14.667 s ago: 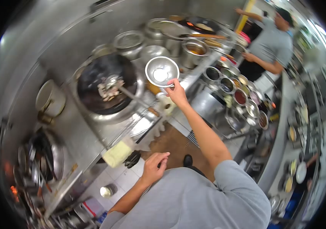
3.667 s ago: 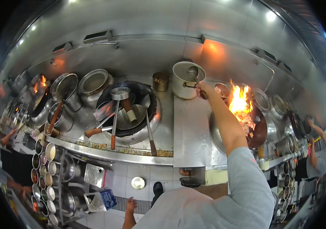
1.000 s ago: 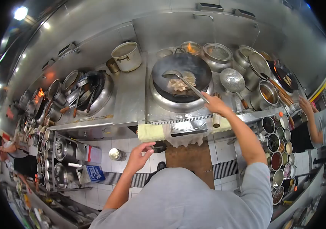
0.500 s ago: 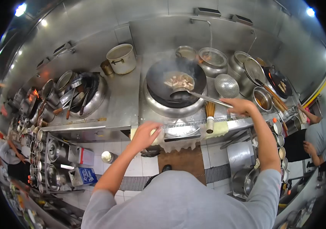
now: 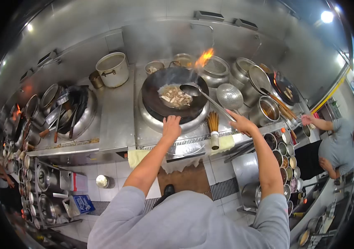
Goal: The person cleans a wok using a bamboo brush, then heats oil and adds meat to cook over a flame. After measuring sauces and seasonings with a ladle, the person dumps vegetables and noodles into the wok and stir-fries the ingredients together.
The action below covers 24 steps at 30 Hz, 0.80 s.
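My right hand (image 5: 243, 124) is closed around the long handle of a ladle (image 5: 213, 101), whose bowl is at the right side of the food in a black wok (image 5: 152, 99). Pale sliced pieces of food (image 5: 175, 97) lie in the wok, with light smoke above. My left hand (image 5: 171, 128) is at the wok's near rim, fingers bent over the edge; the contact is partly hidden. Between my hands, a bamboo brush (image 5: 213, 129) stands by the stove's front edge. Beyond the ladle lies a perforated skimmer (image 5: 229, 96).
Flame (image 5: 204, 58) rises behind the wok near lidded pots (image 5: 215, 68). A large pot (image 5: 112, 70) stands back left; another wok station (image 5: 77, 112) holds utensils. A co-worker (image 5: 336, 141) is at the right. Yellowish cloths (image 5: 137, 157) lie along the front edge.
My left hand has moved from the air in front of the stove to the wok's near rim. The ladle's bowl has shifted to the food's right side. A flame has appeared behind the wok.
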Available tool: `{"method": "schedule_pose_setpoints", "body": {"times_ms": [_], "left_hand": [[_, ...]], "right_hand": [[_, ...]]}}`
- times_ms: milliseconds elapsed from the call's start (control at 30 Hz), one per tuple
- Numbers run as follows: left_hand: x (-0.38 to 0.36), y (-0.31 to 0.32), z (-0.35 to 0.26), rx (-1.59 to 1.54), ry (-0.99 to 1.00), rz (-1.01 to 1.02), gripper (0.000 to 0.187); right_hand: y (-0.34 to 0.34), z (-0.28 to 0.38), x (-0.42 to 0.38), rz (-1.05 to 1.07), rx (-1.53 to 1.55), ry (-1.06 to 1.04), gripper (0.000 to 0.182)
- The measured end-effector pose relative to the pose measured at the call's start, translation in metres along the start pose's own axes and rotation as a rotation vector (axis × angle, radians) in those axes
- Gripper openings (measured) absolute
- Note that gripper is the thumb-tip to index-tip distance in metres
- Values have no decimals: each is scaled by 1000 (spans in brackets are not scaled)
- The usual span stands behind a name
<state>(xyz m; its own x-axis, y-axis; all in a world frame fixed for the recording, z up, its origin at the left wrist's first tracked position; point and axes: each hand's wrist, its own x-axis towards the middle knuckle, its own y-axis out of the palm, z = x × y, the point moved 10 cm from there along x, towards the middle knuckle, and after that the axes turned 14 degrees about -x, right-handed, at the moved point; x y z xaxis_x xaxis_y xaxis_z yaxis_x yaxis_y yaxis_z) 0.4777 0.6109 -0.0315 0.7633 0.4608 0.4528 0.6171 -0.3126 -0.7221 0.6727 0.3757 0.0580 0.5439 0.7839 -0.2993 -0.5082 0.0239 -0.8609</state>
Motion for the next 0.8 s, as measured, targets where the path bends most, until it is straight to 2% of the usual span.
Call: {"method": "schedule_pose_setpoints", "body": {"times_ms": [100,133,167,200,233,267,333,367,433,500,533,567,633,767,800], "left_hand": [[0,-7,-3,3,78,-50,42],[0,-9,1,13,29,-31,42],[2,-7,3,14,-7,-3,42],[-1,-6,1,49,111,-47,44],[1,0,5,-11,143,-36,46],[0,6,4,19,196,-4,50],[0,12,7,79,164,57,58],[1,11,-1,101,117,112,61],[-4,5,-34,110,168,119,61],[-12,-5,-73,-9,176,89,56],[-19,-4,-96,-167,115,140,50],[-32,15,-101,-325,7,259,47],[-72,50,-127,-587,-177,506,42],[-166,89,-236,-901,-411,937,42],[-182,96,-256,-883,-262,970,42]], "right_hand": [[-11,-18,-25,-67,-86,49,71],[-18,-12,-47,-87,-37,100,71],[-13,-34,-53,-268,-33,66,72],[0,-49,-75,-360,238,87,73],[26,-80,-89,-369,242,150,72],[63,-110,-105,-314,526,219,62],[105,-122,-137,-261,969,17,44],[111,-122,-167,-258,1013,78,35],[112,-138,-222,-408,1141,187,29],[131,-172,-250,-507,1166,267,26],[139,-196,-263,-593,1186,339,23],[142,-211,-267,-588,1195,340,23],[146,-264,-284,-680,1165,557,23],[150,-349,-283,-655,1047,674,22],[151,-365,-280,-650,976,715,21]]}}
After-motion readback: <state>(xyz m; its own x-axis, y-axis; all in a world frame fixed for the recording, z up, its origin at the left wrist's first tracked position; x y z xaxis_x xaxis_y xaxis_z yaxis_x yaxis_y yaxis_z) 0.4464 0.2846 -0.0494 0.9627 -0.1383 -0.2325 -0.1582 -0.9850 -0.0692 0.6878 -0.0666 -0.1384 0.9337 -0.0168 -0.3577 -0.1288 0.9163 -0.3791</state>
